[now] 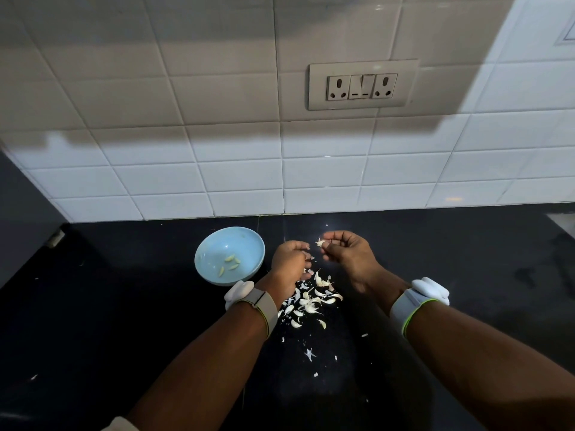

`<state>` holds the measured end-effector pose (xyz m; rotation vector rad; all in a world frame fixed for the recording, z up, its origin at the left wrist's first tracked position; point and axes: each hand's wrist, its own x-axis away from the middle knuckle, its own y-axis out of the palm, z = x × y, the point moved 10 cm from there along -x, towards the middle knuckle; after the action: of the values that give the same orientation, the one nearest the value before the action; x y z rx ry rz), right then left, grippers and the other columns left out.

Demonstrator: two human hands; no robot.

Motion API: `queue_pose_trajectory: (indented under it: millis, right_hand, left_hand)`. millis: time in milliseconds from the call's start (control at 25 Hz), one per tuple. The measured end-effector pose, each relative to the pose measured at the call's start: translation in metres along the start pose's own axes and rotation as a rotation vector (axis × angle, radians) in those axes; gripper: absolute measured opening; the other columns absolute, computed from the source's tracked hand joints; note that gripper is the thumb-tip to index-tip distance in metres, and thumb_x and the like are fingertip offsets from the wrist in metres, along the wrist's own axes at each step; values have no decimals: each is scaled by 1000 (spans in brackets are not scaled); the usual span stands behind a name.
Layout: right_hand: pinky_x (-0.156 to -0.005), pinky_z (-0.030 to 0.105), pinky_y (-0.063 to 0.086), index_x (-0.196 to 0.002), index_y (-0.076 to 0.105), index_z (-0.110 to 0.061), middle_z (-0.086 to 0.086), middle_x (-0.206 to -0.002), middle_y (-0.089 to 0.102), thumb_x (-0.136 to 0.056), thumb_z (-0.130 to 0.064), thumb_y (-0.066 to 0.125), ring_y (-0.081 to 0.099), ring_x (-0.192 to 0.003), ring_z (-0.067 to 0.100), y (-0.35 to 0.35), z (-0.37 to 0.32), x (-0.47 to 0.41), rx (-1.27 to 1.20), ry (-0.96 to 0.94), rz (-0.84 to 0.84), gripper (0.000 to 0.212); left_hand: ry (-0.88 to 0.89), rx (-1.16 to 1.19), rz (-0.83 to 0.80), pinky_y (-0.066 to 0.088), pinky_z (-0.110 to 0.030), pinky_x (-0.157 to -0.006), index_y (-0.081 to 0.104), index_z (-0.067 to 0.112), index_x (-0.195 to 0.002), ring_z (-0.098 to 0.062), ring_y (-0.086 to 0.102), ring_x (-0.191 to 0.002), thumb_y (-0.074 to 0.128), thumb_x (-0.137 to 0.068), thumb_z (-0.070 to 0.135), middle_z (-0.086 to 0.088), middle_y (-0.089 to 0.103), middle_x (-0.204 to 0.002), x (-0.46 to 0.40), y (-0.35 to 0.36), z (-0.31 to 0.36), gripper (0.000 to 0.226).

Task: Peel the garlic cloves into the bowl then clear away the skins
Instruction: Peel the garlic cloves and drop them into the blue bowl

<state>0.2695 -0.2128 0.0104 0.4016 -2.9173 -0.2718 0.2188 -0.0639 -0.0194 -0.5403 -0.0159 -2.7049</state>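
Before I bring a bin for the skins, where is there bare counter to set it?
Bare patches: the black counter left of the blue bowl, and right of the right hand toward the tiled wall. Crowded: the skins scattered between the wrists, below the left hand.

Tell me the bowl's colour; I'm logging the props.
Light blue bowl, plain with no pattern, seen best in the head view.

- A black countertop (pixel 124 321) fills the lower half.
- A white tiled wall (pixel 186 119) rises behind it, from 9 to 3 o'clock.
- A socket plate (pixel 362 84) with two outlets and switches sits on the wall at 1 o'clock.
- A dark grey panel (pixel 21 219) stands at 9 o'clock.
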Motion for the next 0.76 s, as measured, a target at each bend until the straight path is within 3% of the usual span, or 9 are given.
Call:
queue_pose_trajectory:
  millis: [80, 200, 360, 760]
  right_hand:
    - [-67, 20, 58, -101, 67, -5, 10, -84, 67, -94, 9, 64, 65, -69, 12, -2, -1, 1, 13, -3, 9, 17]
    - [-68, 21, 58, -100, 68, -5, 9, -82, 68, -95, 10, 62, 65, -71, 13, -2, -2, 2, 49, -10, 12, 16]
    - [-66, 22, 56, -105, 69, -2, 9, -82, 70, -96, 5, 64, 66, -70, 12, 0, -3, 3, 129, -29, -10, 13]
    - [-62, 20, 52, -108, 71, 1, 5, -82, 68, -105, -9, 56, 60, -67, 9, 19, 2, 5, 117, 20, -141, 18]
  left_hand:
    - [14, -13, 9, 55, -29, -61, 69, 14, -111, -12, 59, -80, 50, -98, 3, 0, 64, -92, 2, -2, 2, 25]
    - [53, 7, -15, 56, -30, -63, 71, 15, -106, -12, 63, -84, 59, -100, 16, 0, 69, -94, 3, 0, 7, 14]
    - [109, 37, -60, 55, -29, -59, 71, 12, -97, -11, 65, -76, 69, -96, 24, -3, 71, -85, 6, 7, 12, 12]
    - [111, 141, -88, 49, -26, -50, 62, 15, -86, -9, 56, -60, 52, -106, 24, -1, 60, -70, 9, 10, 17, 24]
